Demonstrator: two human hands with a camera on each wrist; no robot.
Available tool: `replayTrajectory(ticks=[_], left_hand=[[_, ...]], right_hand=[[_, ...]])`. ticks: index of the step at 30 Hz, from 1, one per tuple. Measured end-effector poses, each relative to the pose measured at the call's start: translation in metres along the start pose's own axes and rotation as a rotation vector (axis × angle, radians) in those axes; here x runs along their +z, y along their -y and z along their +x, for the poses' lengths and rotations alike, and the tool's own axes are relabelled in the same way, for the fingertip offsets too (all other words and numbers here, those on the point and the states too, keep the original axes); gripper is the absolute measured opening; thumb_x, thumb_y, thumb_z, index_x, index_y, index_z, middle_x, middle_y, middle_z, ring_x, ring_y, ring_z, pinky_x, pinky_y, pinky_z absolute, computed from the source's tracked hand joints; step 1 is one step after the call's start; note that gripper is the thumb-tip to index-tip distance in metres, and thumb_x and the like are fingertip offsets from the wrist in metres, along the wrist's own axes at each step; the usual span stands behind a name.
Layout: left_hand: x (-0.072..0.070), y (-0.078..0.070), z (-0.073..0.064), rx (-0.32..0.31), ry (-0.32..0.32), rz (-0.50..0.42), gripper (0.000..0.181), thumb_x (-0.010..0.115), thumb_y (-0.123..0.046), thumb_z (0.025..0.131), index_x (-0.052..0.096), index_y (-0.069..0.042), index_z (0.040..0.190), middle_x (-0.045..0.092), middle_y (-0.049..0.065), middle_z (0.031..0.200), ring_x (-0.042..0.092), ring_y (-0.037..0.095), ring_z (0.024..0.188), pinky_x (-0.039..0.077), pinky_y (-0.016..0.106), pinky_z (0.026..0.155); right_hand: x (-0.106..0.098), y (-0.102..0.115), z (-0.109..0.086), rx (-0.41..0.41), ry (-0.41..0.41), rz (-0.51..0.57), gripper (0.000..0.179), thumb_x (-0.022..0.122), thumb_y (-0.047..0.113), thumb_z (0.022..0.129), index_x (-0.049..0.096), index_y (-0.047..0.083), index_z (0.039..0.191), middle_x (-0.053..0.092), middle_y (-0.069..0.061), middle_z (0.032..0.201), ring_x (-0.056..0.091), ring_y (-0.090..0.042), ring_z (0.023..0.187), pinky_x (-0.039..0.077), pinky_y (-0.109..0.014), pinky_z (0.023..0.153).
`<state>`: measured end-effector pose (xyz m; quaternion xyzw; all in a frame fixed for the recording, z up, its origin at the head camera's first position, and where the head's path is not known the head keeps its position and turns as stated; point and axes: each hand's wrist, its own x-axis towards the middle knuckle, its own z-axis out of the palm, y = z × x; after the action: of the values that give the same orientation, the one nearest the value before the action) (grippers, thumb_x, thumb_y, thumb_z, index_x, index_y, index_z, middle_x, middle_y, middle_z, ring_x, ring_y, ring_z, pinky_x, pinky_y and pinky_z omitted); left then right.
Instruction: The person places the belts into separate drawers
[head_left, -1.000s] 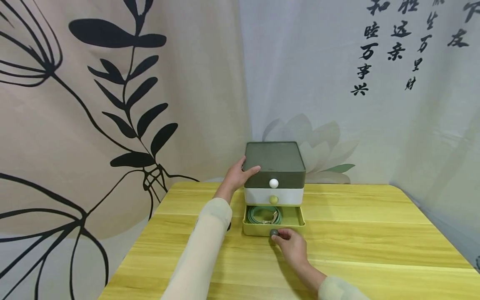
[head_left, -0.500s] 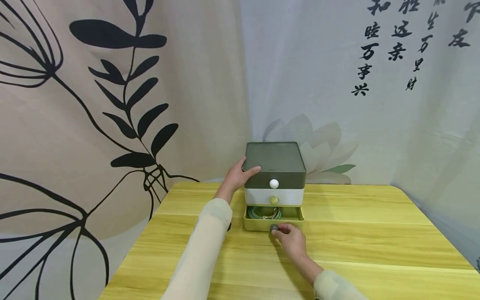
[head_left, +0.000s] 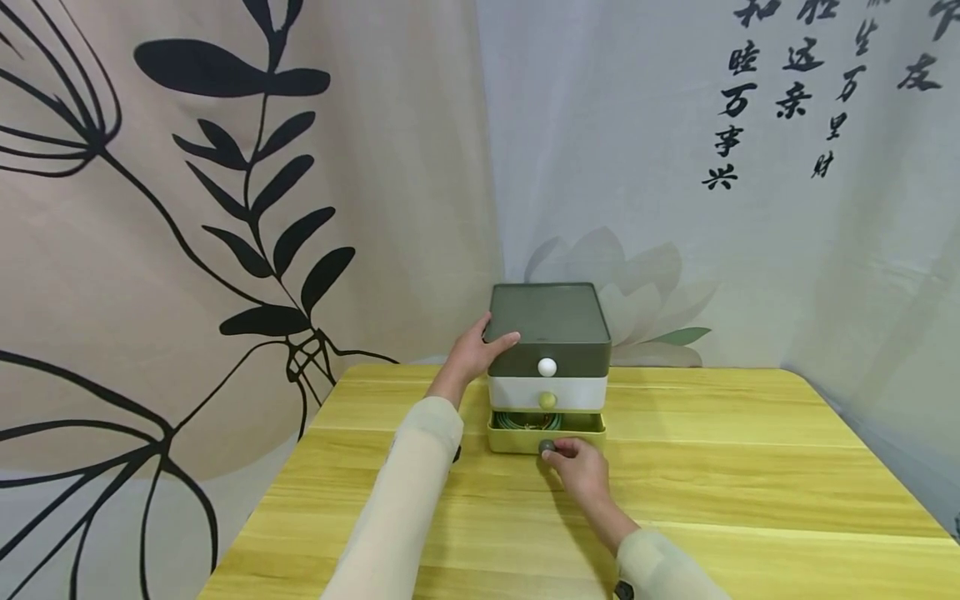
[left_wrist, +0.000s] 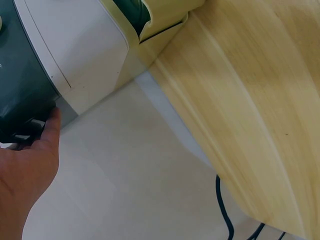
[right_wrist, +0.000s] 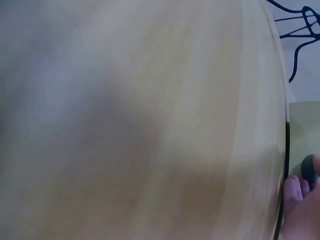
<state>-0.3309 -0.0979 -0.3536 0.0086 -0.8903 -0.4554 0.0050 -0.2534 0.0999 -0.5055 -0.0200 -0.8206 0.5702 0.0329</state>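
A small three-tier drawer box stands on the table, with a dark green top tier (head_left: 551, 312), a white middle drawer (head_left: 517, 392) and a yellow-green bottom drawer (head_left: 510, 442). The bottom drawer is pulled partly out. Inside it lies a coiled green strap (head_left: 517, 421), its back part hidden under the white tier. My right hand (head_left: 585, 471) pinches the bottom drawer's grey knob (head_left: 547, 447), which also shows at the right wrist view's edge. My left hand (head_left: 470, 354) rests on the box's upper left corner, thumb extended over the front of the top.
The wooden table (head_left: 750, 467) reaches back to a printed curtain (head_left: 420, 208) right behind the box. A white knob (head_left: 547, 367) and a yellow-green knob (head_left: 547, 400) stick out from the upper drawers. The table's left edge shows in the left wrist view.
The bottom drawer has slid inward, away from me, with my right hand on its knob. Less of the coiled strap shows now. My left hand has stayed on the box's corner.
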Motion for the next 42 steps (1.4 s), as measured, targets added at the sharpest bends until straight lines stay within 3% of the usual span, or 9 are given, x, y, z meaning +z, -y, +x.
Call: replayTrajectory(ticks=[8, 15, 24, 34, 42], left_hand=[[-0.001, 0.001, 0.000, -0.003, -0.005, -0.009, 0.089, 0.060, -0.062, 0.091, 0.020, -0.023, 0.160, 0.023, 0.006, 0.163, 0.025, 0.031, 0.147, 0.028, 0.053, 0.114], [-0.001, 0.002, 0.000, -0.004, -0.001, -0.008, 0.090, 0.061, -0.063, 0.090, 0.020, -0.023, 0.160, 0.024, 0.006, 0.162, 0.026, 0.032, 0.146, 0.030, 0.053, 0.113], [-0.001, 0.000, 0.002, 0.011, 0.001, -0.015, 0.090, 0.063, -0.061, 0.090, 0.022, -0.021, 0.159, 0.025, 0.007, 0.162, 0.027, 0.032, 0.146, 0.030, 0.053, 0.113], [-0.002, -0.004, -0.003, 0.026, 0.002, -0.008, 0.091, 0.062, -0.061, 0.090, 0.023, -0.017, 0.159, 0.028, 0.011, 0.160, 0.031, 0.034, 0.144, 0.032, 0.053, 0.112], [-0.002, -0.001, -0.001, 0.026, -0.011, -0.014, 0.090, 0.064, -0.059, 0.090, 0.024, -0.017, 0.159, 0.028, 0.010, 0.161, 0.029, 0.034, 0.144, 0.031, 0.053, 0.112]], right_hand=[[0.004, -0.002, 0.013, 0.019, 0.008, 0.009, 0.027, 0.078, 0.013, 0.085, 0.071, -0.004, 0.106, 0.070, -0.012, 0.095, 0.064, -0.023, 0.088, 0.054, -0.032, 0.072], [0.003, -0.003, 0.021, 0.019, -0.001, -0.024, 0.027, 0.076, 0.014, 0.087, 0.072, -0.005, 0.107, 0.070, -0.013, 0.096, 0.064, -0.027, 0.092, 0.053, -0.040, 0.081], [0.004, -0.002, 0.028, 0.003, -0.018, -0.007, 0.025, 0.077, 0.011, 0.086, 0.072, -0.006, 0.103, 0.071, -0.013, 0.093, 0.065, -0.024, 0.087, 0.055, -0.034, 0.074], [0.001, -0.001, 0.033, 0.008, 0.010, -0.024, 0.029, 0.074, 0.015, 0.089, 0.071, -0.006, 0.110, 0.070, -0.016, 0.100, 0.066, -0.029, 0.092, 0.055, -0.040, 0.078], [0.003, -0.001, 0.037, 0.030, 0.023, -0.006, 0.030, 0.075, 0.017, 0.088, 0.072, -0.004, 0.110, 0.070, -0.016, 0.101, 0.066, -0.029, 0.091, 0.055, -0.038, 0.075]])
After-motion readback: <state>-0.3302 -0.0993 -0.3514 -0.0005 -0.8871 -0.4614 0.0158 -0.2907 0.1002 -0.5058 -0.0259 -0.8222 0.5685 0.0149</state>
